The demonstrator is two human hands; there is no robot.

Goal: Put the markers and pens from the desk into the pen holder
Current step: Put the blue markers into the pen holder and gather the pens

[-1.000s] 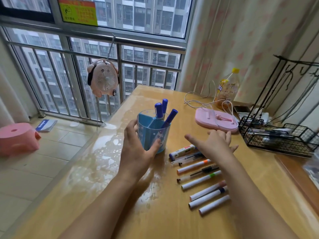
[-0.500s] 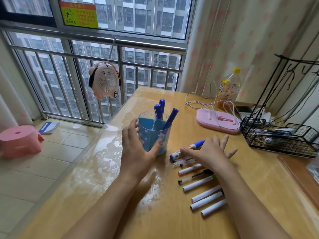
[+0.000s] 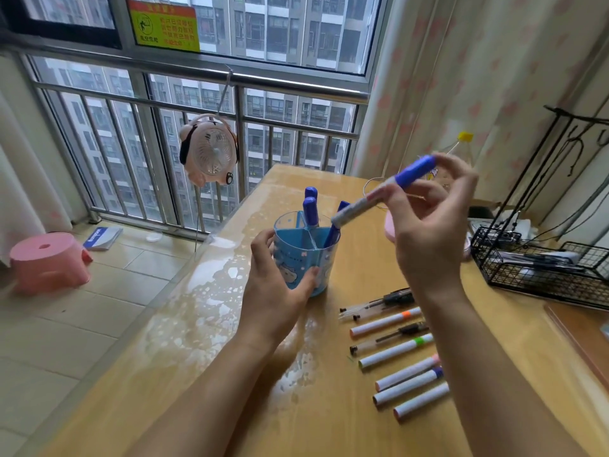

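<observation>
In the head view, the left hand [image 3: 273, 291] is wrapping its fingers [image 3: 262, 245] around the side of the blue pen holder [image 3: 304, 258], which is standing upright on the counter [image 3: 184, 357]. The holder is showing divided compartments and a small cartoon print; three blue-capped markers [image 3: 310, 211] are sticking up out of it, caps upward.

The right hand [image 3: 428, 235] is holding a fourth blue-capped marker [image 3: 382, 194] in the air, fingers pinched together on its barrel near the cap. The marker is tilting, its white end pointing down at the rim of the holder and its cap pointing up to the right. Print is showing on its barrel, too blurred to read.

On the counter just right of the holder, pens and markers are lying in a slanted row. I am counting six white markers [image 3: 392, 352] with coloured bands: orange, green, pink, dark blue, and two whose bands are hidden by the right forearm. Among them are lying clear-barrelled pens [image 3: 375, 306] with dark grips, three as far as I can tell.

A black wire basket [image 3: 540, 268] is sitting at the right edge. One pink fan [image 3: 209, 150] is hanging on the window rail, one pink stool [image 3: 49, 258] is standing on the floor, and a yellow sticker [image 3: 163, 25] on the glass is carrying mirrored writing I cannot read.
</observation>
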